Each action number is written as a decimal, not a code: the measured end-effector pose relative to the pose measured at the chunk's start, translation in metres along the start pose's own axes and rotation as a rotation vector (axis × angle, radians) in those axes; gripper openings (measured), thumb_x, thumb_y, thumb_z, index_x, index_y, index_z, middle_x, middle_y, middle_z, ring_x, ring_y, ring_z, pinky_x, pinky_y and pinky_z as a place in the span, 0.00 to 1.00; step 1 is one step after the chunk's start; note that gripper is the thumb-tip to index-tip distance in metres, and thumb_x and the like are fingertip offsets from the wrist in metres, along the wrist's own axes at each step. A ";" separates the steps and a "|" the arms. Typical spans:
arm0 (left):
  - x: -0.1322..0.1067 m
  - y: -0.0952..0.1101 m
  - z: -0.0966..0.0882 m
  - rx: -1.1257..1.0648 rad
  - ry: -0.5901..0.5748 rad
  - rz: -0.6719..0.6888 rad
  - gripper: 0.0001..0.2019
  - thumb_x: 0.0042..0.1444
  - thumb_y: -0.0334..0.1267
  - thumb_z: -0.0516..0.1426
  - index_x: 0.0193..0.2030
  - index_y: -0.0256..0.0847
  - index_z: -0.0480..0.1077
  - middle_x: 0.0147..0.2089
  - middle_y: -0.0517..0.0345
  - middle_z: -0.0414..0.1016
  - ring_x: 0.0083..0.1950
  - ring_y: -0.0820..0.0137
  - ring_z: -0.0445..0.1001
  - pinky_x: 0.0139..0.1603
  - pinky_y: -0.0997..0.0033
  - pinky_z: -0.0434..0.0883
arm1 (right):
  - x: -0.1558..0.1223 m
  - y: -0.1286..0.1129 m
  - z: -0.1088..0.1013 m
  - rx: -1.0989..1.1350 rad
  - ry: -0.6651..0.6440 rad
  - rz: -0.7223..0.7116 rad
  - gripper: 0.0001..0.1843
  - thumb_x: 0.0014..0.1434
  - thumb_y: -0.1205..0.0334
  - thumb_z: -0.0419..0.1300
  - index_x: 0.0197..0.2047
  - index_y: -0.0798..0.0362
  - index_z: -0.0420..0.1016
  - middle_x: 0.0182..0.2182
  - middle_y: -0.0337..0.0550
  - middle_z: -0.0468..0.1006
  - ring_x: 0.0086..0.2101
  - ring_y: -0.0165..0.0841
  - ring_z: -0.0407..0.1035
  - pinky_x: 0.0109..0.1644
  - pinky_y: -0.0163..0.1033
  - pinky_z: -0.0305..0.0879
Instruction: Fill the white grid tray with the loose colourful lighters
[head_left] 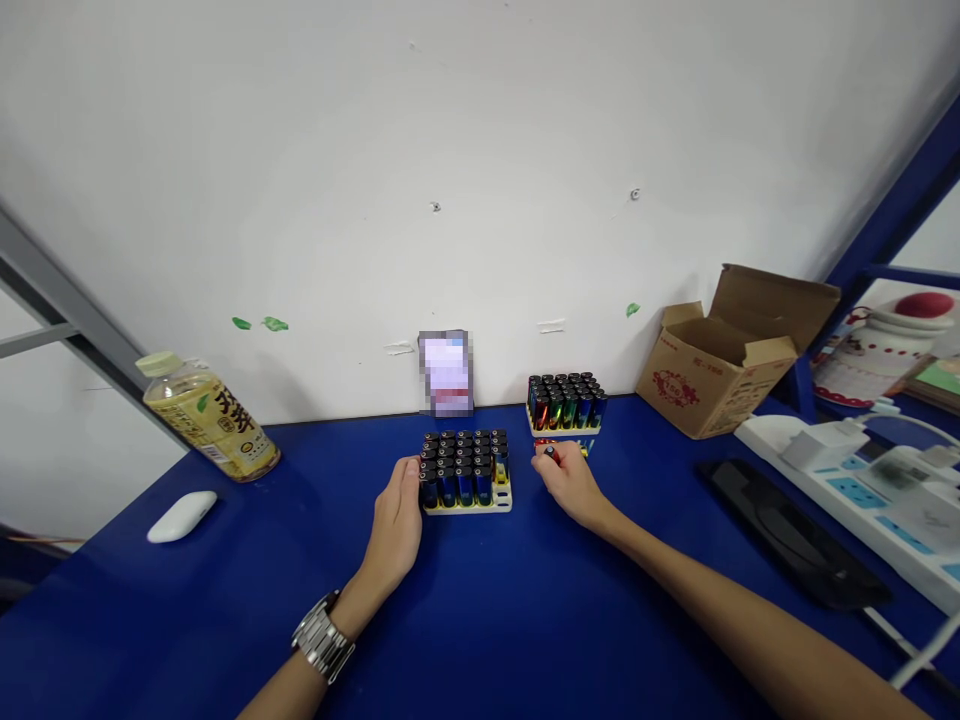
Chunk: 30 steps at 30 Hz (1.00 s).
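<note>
A white rack (469, 508) stands mid-table, with rows of dark-topped blue batteries (464, 486) upright in it. Bare slots show at its front right corner. My left hand (396, 515), fingers stretched out, rests along the rack's left side. To the right of that rack, my right hand (571, 485) is closed around a battery (551, 453), whose dark end pokes out above the fingers. Just behind this hand, red and yellow-green colour shows on the table, partly hidden. Farther back stands a second rack (585, 432) of batteries in red, green and blue.
A phone (448, 375) leans on the wall. On the left are a drink bottle (214, 420) and a white earbud case (182, 516). At right sit an open cardboard box (690, 385), a black flat device (787, 530) and a power strip (862, 500) with plugs and cables.
</note>
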<state>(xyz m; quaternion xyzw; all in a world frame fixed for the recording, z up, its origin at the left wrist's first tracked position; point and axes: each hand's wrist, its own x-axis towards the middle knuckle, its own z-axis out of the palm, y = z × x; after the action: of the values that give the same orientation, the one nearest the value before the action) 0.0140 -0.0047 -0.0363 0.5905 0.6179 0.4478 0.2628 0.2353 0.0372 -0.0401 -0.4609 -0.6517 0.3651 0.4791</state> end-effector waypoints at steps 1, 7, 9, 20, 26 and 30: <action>0.000 0.000 0.000 -0.001 0.000 0.001 0.22 0.63 0.53 0.38 0.41 0.42 0.66 0.41 0.56 0.75 0.42 0.66 0.71 0.42 0.67 0.67 | 0.000 0.001 0.000 0.010 -0.011 0.006 0.18 0.49 0.57 0.50 0.15 0.48 0.44 0.13 0.30 0.46 0.17 0.24 0.42 0.22 0.35 0.40; 0.000 0.000 0.000 -0.007 0.000 0.005 0.22 0.63 0.53 0.38 0.40 0.42 0.66 0.41 0.56 0.74 0.43 0.66 0.71 0.42 0.67 0.67 | 0.000 0.007 0.002 0.044 0.007 0.019 0.19 0.51 0.57 0.51 0.16 0.48 0.44 0.14 0.30 0.46 0.18 0.25 0.43 0.21 0.34 0.41; 0.000 0.000 0.000 -0.008 0.001 0.009 0.22 0.63 0.53 0.38 0.40 0.42 0.66 0.41 0.56 0.74 0.42 0.66 0.71 0.42 0.67 0.67 | -0.001 0.010 0.002 0.073 0.007 0.013 0.22 0.53 0.54 0.53 0.17 0.49 0.46 0.15 0.30 0.46 0.18 0.25 0.43 0.21 0.34 0.42; 0.000 -0.002 0.000 -0.011 0.010 0.014 0.22 0.63 0.53 0.39 0.42 0.42 0.67 0.40 0.56 0.75 0.42 0.66 0.72 0.42 0.67 0.68 | -0.004 -0.001 -0.004 -0.052 -0.009 -0.211 0.15 0.55 0.47 0.59 0.30 0.52 0.72 0.29 0.41 0.68 0.34 0.34 0.62 0.40 0.39 0.60; 0.001 -0.001 0.000 0.007 0.001 -0.007 0.21 0.63 0.53 0.38 0.39 0.43 0.65 0.38 0.58 0.74 0.42 0.66 0.72 0.42 0.67 0.68 | -0.006 0.005 0.003 0.096 0.009 -0.075 0.14 0.47 0.51 0.67 0.26 0.54 0.75 0.16 0.34 0.65 0.20 0.29 0.60 0.27 0.36 0.58; 0.001 -0.001 0.000 -0.005 0.007 0.002 0.21 0.63 0.53 0.39 0.40 0.43 0.66 0.39 0.56 0.75 0.42 0.66 0.72 0.42 0.67 0.68 | -0.007 0.001 0.003 0.110 0.058 -0.035 0.12 0.47 0.53 0.66 0.26 0.54 0.77 0.14 0.37 0.70 0.19 0.31 0.64 0.26 0.37 0.61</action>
<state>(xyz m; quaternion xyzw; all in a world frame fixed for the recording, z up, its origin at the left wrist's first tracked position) 0.0133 -0.0040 -0.0372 0.5891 0.6171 0.4516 0.2614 0.2340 0.0309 -0.0442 -0.4328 -0.6244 0.3785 0.5288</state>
